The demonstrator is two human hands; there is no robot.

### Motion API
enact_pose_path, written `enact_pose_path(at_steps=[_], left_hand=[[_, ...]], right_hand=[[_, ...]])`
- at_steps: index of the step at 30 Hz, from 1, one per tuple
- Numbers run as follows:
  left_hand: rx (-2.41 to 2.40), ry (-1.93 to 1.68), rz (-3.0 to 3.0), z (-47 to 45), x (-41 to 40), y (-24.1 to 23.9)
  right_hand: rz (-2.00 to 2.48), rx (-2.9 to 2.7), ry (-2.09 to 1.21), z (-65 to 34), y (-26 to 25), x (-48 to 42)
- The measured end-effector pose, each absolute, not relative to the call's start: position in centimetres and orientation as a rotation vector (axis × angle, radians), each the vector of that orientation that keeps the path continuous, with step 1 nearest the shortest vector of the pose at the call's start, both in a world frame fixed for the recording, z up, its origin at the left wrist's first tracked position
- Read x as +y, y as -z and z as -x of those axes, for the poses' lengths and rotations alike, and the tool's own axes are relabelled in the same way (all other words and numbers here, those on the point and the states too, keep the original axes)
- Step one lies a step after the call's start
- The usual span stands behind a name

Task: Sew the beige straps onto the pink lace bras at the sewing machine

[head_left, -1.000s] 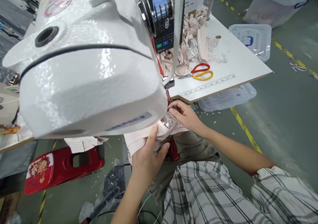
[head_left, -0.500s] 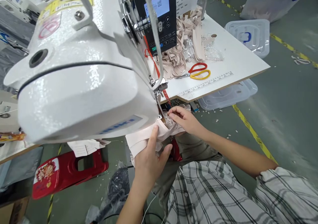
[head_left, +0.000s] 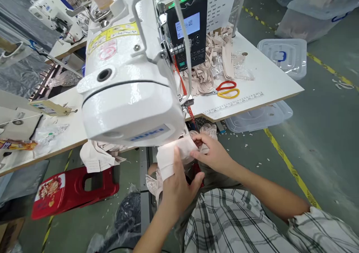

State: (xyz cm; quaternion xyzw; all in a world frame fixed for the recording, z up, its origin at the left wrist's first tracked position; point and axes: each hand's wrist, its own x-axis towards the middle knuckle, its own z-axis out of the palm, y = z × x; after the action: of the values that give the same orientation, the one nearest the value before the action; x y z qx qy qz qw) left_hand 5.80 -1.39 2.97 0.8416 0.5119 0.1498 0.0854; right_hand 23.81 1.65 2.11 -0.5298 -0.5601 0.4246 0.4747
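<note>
A pale pink fabric piece with lace trim [head_left: 171, 154] lies under the head of a white sewing machine [head_left: 126, 85]. My left hand [head_left: 179, 187] grips the near end of the fabric, fingers curled round it with the thumb out to the right. My right hand [head_left: 214, 152] pinches the fabric's far edge just right of the needle area. The needle itself is hidden behind the machine head. Lace [head_left: 153, 185] hangs below my left hand.
Red and yellow scissors [head_left: 226, 88] and a heap of beige straps [head_left: 209, 64] lie on the white table [head_left: 269, 81]. A control panel [head_left: 189, 28] stands behind the machine. Clear plastic bins [head_left: 284, 53] sit on the floor, and a red stool [head_left: 70, 189] lies at the left.
The view has pulled back and up from the machine. Both hands have shifted slightly toward me along the fabric, and my right hand now pinches its edge closer to my left.
</note>
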Motion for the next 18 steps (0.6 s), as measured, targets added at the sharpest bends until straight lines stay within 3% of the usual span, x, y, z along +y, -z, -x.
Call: enact_pose_path(at_steps=[13, 18], left_hand=[[1.383, -0.628, -2.685, -7.9, -4.7, -2.2], [1.213, -0.545, -2.400, -6.5, -6.0, -1.4]], right_hand=[[1.259, -1.216, -1.176, -24.6, -1.7, -0.9], [1.276, -1.136, -1.247, -25.4, -2.4, -1.4]])
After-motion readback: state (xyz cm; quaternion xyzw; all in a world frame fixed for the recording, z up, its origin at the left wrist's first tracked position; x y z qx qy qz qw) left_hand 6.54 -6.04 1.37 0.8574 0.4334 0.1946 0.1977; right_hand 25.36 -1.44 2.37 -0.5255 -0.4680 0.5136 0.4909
